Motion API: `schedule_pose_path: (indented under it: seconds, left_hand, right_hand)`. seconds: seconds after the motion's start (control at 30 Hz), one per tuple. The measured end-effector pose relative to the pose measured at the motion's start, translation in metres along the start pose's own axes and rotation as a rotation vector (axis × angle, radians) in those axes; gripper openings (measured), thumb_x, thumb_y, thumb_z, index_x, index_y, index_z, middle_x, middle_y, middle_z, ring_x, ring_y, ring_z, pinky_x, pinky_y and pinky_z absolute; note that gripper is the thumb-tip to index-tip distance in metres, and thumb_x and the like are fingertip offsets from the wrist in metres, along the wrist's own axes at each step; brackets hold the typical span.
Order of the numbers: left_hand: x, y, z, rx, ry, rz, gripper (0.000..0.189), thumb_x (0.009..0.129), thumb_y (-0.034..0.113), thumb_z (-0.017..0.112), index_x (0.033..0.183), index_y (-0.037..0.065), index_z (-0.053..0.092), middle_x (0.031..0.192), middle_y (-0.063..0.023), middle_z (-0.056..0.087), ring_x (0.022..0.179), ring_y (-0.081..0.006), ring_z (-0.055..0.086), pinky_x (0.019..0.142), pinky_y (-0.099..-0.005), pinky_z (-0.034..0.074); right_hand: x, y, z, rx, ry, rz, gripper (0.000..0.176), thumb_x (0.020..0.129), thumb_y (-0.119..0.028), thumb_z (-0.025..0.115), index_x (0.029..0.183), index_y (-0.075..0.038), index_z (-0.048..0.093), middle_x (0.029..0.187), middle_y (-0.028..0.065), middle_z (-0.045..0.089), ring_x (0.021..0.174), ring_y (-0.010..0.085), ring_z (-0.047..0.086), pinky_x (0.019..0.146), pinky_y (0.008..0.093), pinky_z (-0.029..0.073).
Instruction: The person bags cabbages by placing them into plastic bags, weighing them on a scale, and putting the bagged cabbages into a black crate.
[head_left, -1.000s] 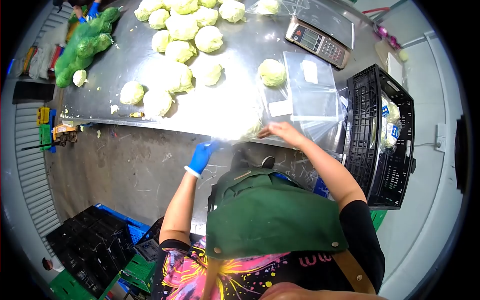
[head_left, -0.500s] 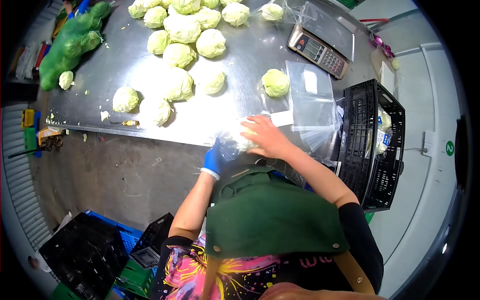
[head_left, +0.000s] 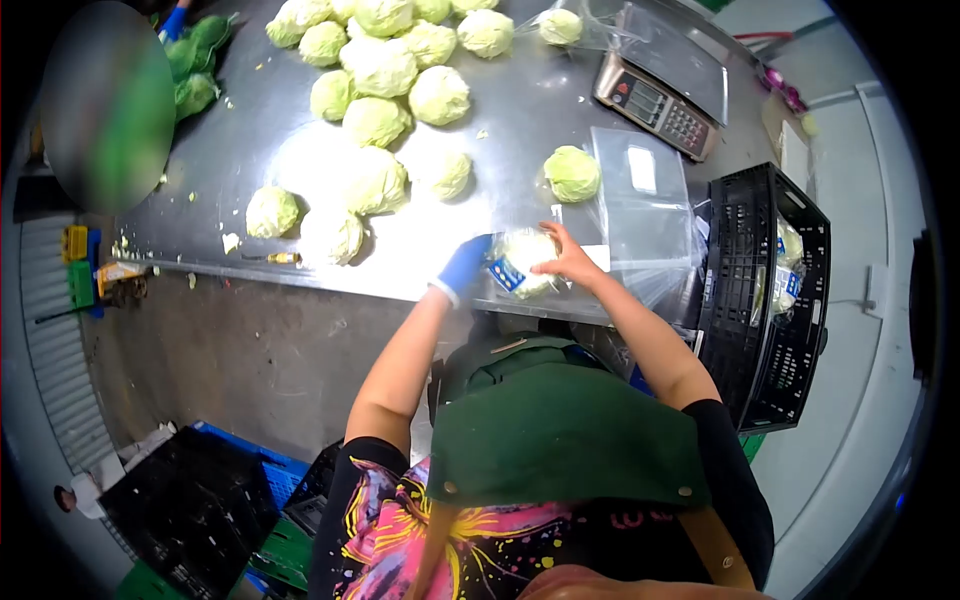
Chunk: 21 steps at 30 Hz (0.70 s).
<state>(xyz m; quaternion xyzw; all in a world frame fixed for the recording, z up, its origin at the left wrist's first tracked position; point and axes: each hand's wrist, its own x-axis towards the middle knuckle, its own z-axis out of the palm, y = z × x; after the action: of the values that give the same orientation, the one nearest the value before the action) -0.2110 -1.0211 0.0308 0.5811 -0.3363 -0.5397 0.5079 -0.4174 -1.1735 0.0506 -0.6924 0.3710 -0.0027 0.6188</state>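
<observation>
At the front edge of the steel table (head_left: 230, 165) sits a cabbage in a clear plastic bag (head_left: 528, 262) with a blue label. My right hand (head_left: 572, 260) is bare and grips the cabbage from its right side, thumb and fingers around it. On the other side is my left hand (head_left: 466, 266) in a blue glove, blurred, its fingertips right at the bag's left edge. A loose cabbage (head_left: 572, 174) lies beyond my right hand, beside a stack of clear plastic bags (head_left: 645, 205).
Several loose cabbages (head_left: 375, 122) cover the table's middle and back. A scale (head_left: 655, 105) stands at the back right. To the right is a black crate (head_left: 735, 300) with bagged cabbages (head_left: 788, 262). A knife (head_left: 280, 258) lies near the front edge. Another person's blue glove (head_left: 174, 22) shows at far left.
The bagged cabbage has turned so its blue label shows. My left hand has moved up over the table edge beside it; my right hand has shifted to the cabbage's right side.
</observation>
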Motion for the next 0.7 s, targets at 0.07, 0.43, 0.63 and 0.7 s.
schedule_pose_path:
  seconds: [0.07, 0.43, 0.63, 0.7]
  left_hand:
    - [0.014, 0.055, -0.006, -0.319, -0.025, -0.57, 0.044, 0.094, 0.025, 0.06, 0.13, 0.0, 0.057, 0.114, -0.0051, 0.067, 0.106, -0.0151, 0.059, 0.094, -0.0322, 0.045]
    - [0.004, 0.197, 0.187, -0.076, -0.033, 0.055, 0.051, 0.093, 0.024, 0.06, 0.134, -0.004, 0.05, 0.117, -0.0111, 0.063, 0.099, -0.0154, 0.061, 0.082, -0.0278, 0.048]
    - [0.027, 0.196, 0.237, 0.068, -0.206, 0.111, 0.046, 0.098, 0.022, 0.053, 0.138, -0.001, 0.049, 0.126, -0.0146, 0.061, 0.11, -0.0202, 0.06, 0.089, -0.0308, 0.046]
    - [0.042, 0.144, 0.217, 0.103, -0.193, -0.071, 0.039, 0.098, 0.015, 0.054, 0.133, -0.001, 0.054, 0.12, -0.0132, 0.065, 0.102, -0.0192, 0.063, 0.087, -0.03, 0.048]
  right_hand:
    - [-0.015, -0.014, -0.013, 0.364, -0.006, 0.209, 0.09, 0.077, -0.045, 0.075, 0.146, -0.009, 0.031, 0.141, 0.0128, 0.045, 0.129, 0.0295, 0.045, 0.104, 0.0429, 0.041]
    - [-0.181, -0.03, -0.145, 1.388, 0.07, 0.078, 0.068, 0.088, -0.038, 0.067, 0.146, -0.013, 0.039, 0.138, 0.0119, 0.053, 0.127, 0.0267, 0.05, 0.109, 0.0411, 0.039]
    - [-0.324, 0.042, -0.299, 1.473, 0.437, -0.441, 0.056, 0.092, -0.046, 0.057, 0.133, -0.007, 0.053, 0.127, 0.0153, 0.06, 0.111, 0.0304, 0.063, 0.094, 0.0504, 0.052]
    - [-0.373, 0.045, -0.337, 0.963, 0.83, -0.476, 0.053, 0.095, -0.043, 0.054, 0.133, -0.007, 0.052, 0.128, 0.0136, 0.06, 0.116, 0.0298, 0.061, 0.098, 0.0488, 0.05]
